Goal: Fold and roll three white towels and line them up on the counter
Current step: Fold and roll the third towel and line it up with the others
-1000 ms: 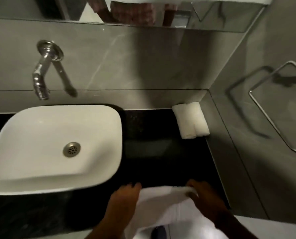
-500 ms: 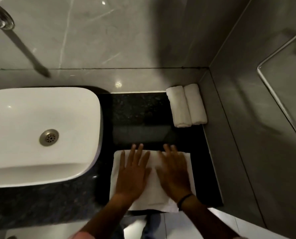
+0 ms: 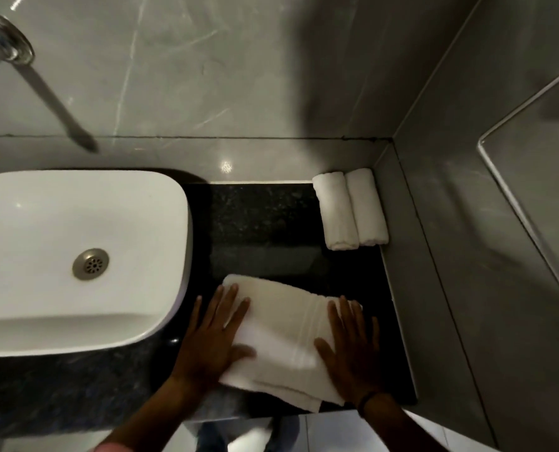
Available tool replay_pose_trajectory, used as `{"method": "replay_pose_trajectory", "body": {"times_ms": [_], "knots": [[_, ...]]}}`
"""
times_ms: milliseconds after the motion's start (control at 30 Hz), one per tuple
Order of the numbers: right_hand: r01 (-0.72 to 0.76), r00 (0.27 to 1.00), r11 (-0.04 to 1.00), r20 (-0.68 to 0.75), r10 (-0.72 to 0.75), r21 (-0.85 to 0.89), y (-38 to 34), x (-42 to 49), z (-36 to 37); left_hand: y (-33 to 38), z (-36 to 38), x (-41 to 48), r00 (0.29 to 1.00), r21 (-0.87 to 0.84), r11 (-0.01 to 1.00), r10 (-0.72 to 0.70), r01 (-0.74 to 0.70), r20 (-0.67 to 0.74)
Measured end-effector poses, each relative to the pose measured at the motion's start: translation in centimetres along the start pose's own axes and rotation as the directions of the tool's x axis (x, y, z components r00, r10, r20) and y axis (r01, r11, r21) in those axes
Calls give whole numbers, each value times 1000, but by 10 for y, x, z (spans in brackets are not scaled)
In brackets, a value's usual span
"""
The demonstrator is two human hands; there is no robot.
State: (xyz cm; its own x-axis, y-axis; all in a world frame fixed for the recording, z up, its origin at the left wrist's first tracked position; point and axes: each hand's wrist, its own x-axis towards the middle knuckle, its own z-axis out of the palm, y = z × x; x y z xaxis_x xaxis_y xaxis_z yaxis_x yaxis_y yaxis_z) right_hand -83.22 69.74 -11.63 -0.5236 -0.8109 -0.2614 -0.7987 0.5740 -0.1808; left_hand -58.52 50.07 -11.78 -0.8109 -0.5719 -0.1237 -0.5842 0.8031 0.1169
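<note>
A folded white towel [image 3: 281,334] lies flat on the black counter [image 3: 265,223], near its front edge. My left hand [image 3: 212,337] presses flat on the towel's left end, fingers spread. On the towel's right end my right hand [image 3: 349,347] rests flat, fingers spread, a dark band at its wrist. Two rolled white towels [image 3: 349,210] lie side by side, touching, in the back right corner against the side wall.
A white basin [image 3: 76,256] with a metal drain fills the counter's left part. A chrome tap [image 3: 1,53] juts from the grey tiled back wall. A metal rail [image 3: 512,177] hangs on the right wall. Pale floor shows below the counter's front edge.
My hands have slid apart from the towel's middle to its two ends. The towel now sits slightly skewed and looks narrower front to back. The view has moved closer.
</note>
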Motion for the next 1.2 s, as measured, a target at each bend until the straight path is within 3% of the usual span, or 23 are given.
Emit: {"method": "replay_pose_trajectory", "body": {"times_ms": [67,133,267,333,433,533,600,667,733,800,867,933,1033,1100,1200], "knots": [[-84,996,996,-5,84,-20,-12,-27,-3,8,-21,20,989,39,993,-103,107,-105],[-95,995,995,33,96,-28,-26,-58,-1,26,-42,35,974,30,978,-202,206,-105],[8,999,999,35,-9,38,-30,-99,8,53,-38,-3,1000,-169,986,-4,3,-4],[119,992,993,46,-118,-2,-19,-107,15,55,-18,-52,994,-240,971,50,-26,95],[290,956,955,-18,-292,-65,5,-117,29,51,10,-109,961,-145,982,153,-122,229],[384,885,918,-246,-396,-97,22,-114,38,51,14,-118,965,-141,985,131,-101,226],[428,851,897,-282,-442,-113,25,-107,35,51,13,-116,984,-229,968,135,-104,121],[416,878,909,-248,-410,-30,22,-100,28,49,8,-112,992,-306,943,127,-129,-28],[322,940,924,-190,-285,207,15,-94,17,47,0,-108,993,-469,879,30,-81,-115],[203,978,872,-133,-160,446,7,-89,8,46,-10,-98,990,-568,823,-95,22,-100],[109,993,813,-106,-59,572,0,-83,5,46,-19,-87,993,-520,853,-89,38,-73],[20,999,780,-48,14,626,-5,-78,1,46,-18,-85,997,-406,912,36,-62,-70],[-46,999,753,9,53,656,-5,-75,-1,40,-6,-101,983,-312,941,165,-132,84],[-65,997,748,18,71,661,-5,-75,2,38,6,-110,977,-249,956,187,-156,105],[-102,993,723,30,111,684,-10,-72,3,45,11,-104,995,-294,951,101,-93,12]]}}
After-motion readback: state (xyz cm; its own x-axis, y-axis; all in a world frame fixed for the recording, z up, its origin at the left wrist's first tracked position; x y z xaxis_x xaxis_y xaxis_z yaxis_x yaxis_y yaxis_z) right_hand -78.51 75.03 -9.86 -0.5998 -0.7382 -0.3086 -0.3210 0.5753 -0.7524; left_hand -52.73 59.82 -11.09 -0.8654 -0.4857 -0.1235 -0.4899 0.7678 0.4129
